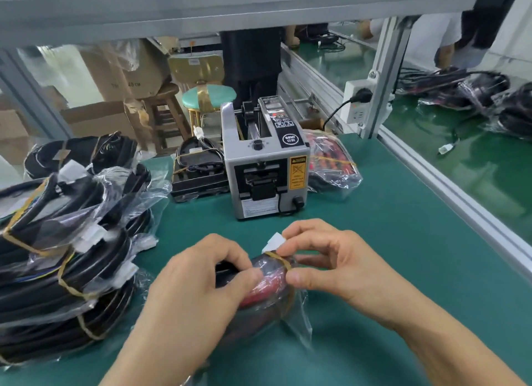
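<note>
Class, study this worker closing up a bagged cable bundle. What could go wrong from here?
1. The tape piece pinched by the right hand may fold onto itself or stick crooked.
2. The loose bag could bunch or tear where the left hand grips the cable bundle.

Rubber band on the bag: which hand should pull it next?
Probably the right hand: its fingers pinch the rubber band, while the left hand grips the bag of wires steady.
</note>
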`<state>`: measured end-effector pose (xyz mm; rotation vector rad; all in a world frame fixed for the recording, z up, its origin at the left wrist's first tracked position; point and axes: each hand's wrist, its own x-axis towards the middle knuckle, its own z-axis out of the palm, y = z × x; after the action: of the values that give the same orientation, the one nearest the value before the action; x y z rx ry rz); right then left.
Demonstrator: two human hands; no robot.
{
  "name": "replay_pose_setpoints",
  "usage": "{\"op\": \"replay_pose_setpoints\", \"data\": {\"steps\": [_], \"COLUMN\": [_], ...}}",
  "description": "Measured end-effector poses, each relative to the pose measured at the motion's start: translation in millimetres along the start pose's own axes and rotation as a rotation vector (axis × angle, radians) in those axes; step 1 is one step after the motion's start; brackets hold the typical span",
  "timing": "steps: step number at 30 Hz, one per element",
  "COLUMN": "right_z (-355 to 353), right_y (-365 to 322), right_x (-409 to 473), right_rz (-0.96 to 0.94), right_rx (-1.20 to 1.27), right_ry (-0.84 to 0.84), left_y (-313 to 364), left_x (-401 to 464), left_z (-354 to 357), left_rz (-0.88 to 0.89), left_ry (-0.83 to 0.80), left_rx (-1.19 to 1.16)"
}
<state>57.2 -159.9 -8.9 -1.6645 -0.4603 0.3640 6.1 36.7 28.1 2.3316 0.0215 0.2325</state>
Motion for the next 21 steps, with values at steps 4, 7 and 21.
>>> {"op": "replay_pose_setpoints", "data": {"steps": [4, 7, 21], "right_z": [5, 10, 14], "right_y": [-6, -12, 13], "right_x": [0, 5, -7], "right_rz": [-0.058, -0.087, -0.446], "right_rx": [-0.240, -0.404, -0.593], "right_ry": [-0.050, -0.055, 0.144], "left_y": [0, 2, -30], "left_x": [3, 1, -7], "left_z": [3, 5, -12], "left_rz": [0.218, 0.487, 0.429], "left_ry": [0.016, 0.017, 0.038], "left_rx": [0.059, 0.244, 0.331]}}
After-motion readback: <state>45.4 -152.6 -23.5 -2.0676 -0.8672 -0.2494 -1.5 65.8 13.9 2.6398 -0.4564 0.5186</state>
